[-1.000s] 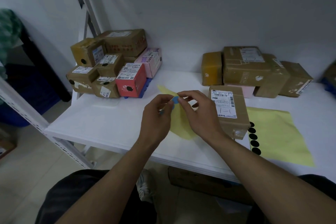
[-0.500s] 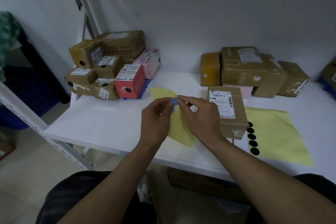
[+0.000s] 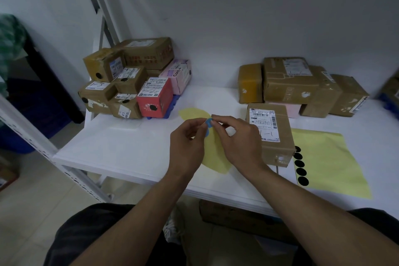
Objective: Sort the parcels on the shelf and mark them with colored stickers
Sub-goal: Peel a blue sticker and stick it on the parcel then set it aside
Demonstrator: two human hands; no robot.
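Over the white shelf (image 3: pixel 121 149), my left hand (image 3: pixel 187 144) holds a curled yellow backing sheet (image 3: pixel 212 153) with blue stickers on it. My right hand (image 3: pixel 239 142) pinches a round blue sticker (image 3: pixel 208 122) at the sheet's top edge. Just right of my hands lies a brown parcel (image 3: pixel 274 149) with a white label. A pile of parcels (image 3: pixel 133 84) bearing black dots sits at the back left. Another pile of brown parcels (image 3: pixel 302 86) sits at the back right.
A second yellow sheet (image 3: pixel 330 162) with a column of black stickers (image 3: pixel 300 166) lies at the right. The shelf's white post (image 3: pixel 32 142) runs at the left. A cardboard box (image 3: pixel 237 218) sits below the shelf. A wall closes the back.
Both hands stay together over the yellow sheet, working the blue sticker; they have shifted only slightly.
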